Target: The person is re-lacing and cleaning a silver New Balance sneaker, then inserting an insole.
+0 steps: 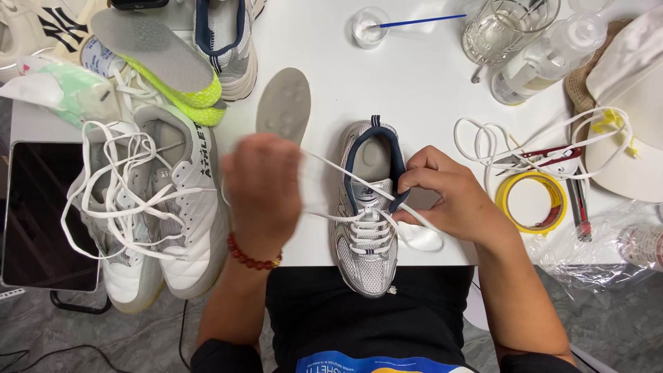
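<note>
- Lying toe toward the body at the table (428,83) edge, silver sneaker (367,207) with navy collar, placed so the eyelets faced up.
- Pinched shut on the white lace (324,164) beside the tongue: right hand (442,193).
- Closed, blurred, drawing the lace's other end sideways, left of the shoe: left hand (262,186).
- Beyond: loose insole (284,103), white cleats (148,207), yellow tape roll (530,202).

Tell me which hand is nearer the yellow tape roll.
Right. The right hand is beside the tape roll, at the shoe; the left hand is beyond the shoe.
</note>
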